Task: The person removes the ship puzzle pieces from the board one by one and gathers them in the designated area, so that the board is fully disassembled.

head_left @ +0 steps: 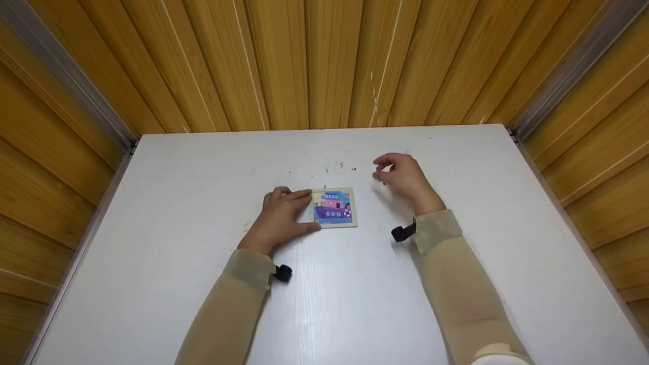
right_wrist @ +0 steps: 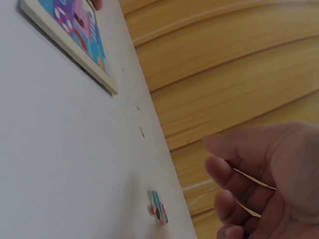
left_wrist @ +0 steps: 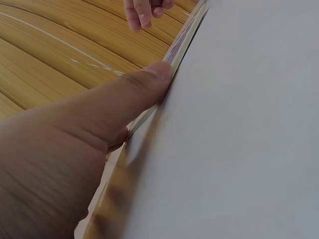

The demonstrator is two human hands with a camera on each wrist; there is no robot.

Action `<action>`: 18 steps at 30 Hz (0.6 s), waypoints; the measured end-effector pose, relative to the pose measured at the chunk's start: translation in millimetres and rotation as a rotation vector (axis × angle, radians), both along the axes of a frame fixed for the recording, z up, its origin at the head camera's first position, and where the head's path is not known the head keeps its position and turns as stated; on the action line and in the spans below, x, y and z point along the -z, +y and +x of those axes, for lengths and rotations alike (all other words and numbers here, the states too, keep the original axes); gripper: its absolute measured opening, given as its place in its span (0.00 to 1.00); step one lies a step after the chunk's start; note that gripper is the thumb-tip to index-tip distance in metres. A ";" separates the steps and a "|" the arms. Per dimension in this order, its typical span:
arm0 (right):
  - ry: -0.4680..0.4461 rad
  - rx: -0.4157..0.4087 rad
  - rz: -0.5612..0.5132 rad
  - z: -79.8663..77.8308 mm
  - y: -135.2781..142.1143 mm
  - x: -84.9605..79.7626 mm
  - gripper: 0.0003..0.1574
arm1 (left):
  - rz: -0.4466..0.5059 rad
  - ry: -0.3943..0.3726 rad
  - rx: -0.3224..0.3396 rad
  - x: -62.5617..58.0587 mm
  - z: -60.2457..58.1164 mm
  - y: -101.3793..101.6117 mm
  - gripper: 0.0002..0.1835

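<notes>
A small square picture puzzle (head_left: pixel 333 208) with a pale frame lies flat on the white table, showing a pink and purple ship on blue. My left hand (head_left: pixel 281 215) holds its left side, thumb at the near edge and index finger at the far corner. In the left wrist view the thumb (left_wrist: pixel 144 87) presses against the frame's edge. To the right of the puzzle, my right hand (head_left: pixel 405 177) hovers with loosely bent fingers and nothing visible between them. A small colourful puzzle piece (right_wrist: pixel 157 207) appears near that hand in the right wrist view, apart from the fingers.
Small dark marks (head_left: pixel 334 165) dot the white table (head_left: pixel 213 177) beyond the puzzle. Yellow wood-look panels (head_left: pixel 324 66) stand behind the table and at both sides. A white rounded object (head_left: pixel 499 359) shows at the bottom right by the right sleeve.
</notes>
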State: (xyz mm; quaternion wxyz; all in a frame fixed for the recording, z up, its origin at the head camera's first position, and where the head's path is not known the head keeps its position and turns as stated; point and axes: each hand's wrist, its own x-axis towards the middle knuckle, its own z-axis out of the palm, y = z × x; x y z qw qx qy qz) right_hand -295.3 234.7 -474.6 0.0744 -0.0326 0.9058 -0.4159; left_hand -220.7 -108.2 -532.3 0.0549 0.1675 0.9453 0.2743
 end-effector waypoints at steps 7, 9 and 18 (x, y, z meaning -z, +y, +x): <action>-0.005 -0.160 0.016 19.0 -37.0 4.2 0.25 | -0.009 0.000 -0.009 -0.2 -2.1 -1.9 0.50; -0.009 -0.202 0.013 21.7 -47.7 6.1 0.25 | -0.017 0.002 -0.010 0.0 -3.3 -3.6 0.50; -0.026 -0.290 -0.008 17.6 -84.4 9.8 0.23 | -0.020 0.011 -0.031 1.8 -5.9 -9.1 0.50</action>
